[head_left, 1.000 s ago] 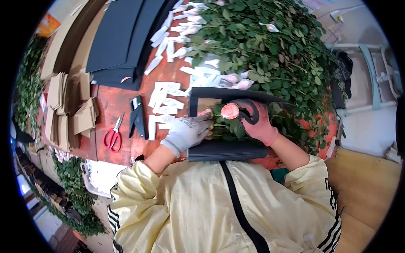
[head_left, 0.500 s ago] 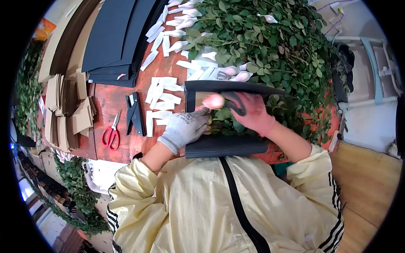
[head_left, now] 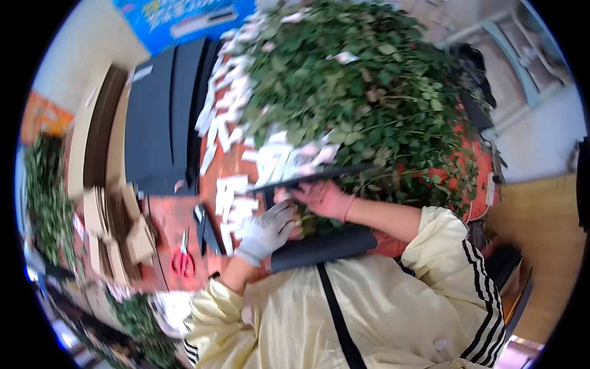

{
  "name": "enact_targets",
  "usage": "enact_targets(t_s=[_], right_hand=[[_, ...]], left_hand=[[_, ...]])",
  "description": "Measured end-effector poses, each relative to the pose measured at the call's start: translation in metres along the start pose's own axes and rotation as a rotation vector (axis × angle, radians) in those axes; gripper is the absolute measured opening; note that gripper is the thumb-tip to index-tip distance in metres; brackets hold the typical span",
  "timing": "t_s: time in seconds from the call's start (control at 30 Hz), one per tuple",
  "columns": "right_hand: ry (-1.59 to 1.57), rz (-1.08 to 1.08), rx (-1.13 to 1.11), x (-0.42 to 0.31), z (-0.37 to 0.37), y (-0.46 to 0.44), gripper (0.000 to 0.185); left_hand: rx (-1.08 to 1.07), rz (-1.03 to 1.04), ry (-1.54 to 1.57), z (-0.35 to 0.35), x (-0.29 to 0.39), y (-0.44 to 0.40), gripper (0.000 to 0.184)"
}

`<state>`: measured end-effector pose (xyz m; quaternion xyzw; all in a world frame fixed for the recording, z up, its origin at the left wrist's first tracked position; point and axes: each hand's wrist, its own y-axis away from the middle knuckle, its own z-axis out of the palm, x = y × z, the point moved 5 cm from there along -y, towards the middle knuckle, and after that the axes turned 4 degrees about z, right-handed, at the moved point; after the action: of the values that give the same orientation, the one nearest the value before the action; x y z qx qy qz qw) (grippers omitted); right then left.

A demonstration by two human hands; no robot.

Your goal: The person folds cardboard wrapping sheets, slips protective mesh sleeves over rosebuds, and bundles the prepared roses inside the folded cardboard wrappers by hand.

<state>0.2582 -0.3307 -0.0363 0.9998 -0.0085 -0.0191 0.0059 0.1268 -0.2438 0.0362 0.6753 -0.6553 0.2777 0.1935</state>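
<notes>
My left hand (head_left: 265, 232), in a pale grey knitted glove, curls its fingers over pink rose heads (head_left: 296, 231) inside a black wrapping sheet, partly covering them. My right hand (head_left: 324, 200), in a pink glove, is at the sheet's upper side, fingers closed beside a pink rose (head_left: 283, 195). The rose's stem is hidden, and motion blurs both hands. The black sheet is folded up around the flowers: its raised far side (head_left: 326, 176) stands behind my hands, and its near side (head_left: 326, 248) lies against my jacket. Green leaves show between the two sides.
A large heap of leafy rose stems (head_left: 362, 86) covers the table's far right. White mesh sleeves (head_left: 228, 197) lie left of my hands. Farther left are a black stapler-like tool (head_left: 207, 230), red-handled scissors (head_left: 183, 261), black sheets (head_left: 160, 123) and cardboard pieces (head_left: 110, 227).
My right hand has brought the rose leftward and down, close to my left hand. My left hand stays by the flowers. The camera view has tilted and shifted.
</notes>
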Motion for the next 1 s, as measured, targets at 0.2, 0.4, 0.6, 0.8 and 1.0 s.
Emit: enact_targets(t_s=[0.2,0.4,0.6,0.8,1.0], right_hand=[[-0.005,-0.176,-0.063,-0.027,-0.113,0.028,0.042],[-1.033,-0.249,-0.283,0.04,-0.255,-0.033,0.044],[0.082,0.154,-0.125,0.116,-0.105,-0.161,0.022],[0.127,0.206,-0.218,0.124,-0.087,-0.171,0.02],[0.123,0.185,0.431,0.106,-0.235,-0.086,0.018]], left_hand=[[-0.174,-0.071,-0.176,0.012,-0.021,-0.019,0.031],[-0.26,-0.263,-0.195,-0.003,-0.007,-0.023,0.029],[-0.071,-0.115,-0.068,0.015,-0.024,-0.018,0.027],[0.119,-0.071,0.069,-0.016,-0.006,-0.016,0.027],[0.433,-0.138,0.748,-0.101,0.023,0.01,0.041]])
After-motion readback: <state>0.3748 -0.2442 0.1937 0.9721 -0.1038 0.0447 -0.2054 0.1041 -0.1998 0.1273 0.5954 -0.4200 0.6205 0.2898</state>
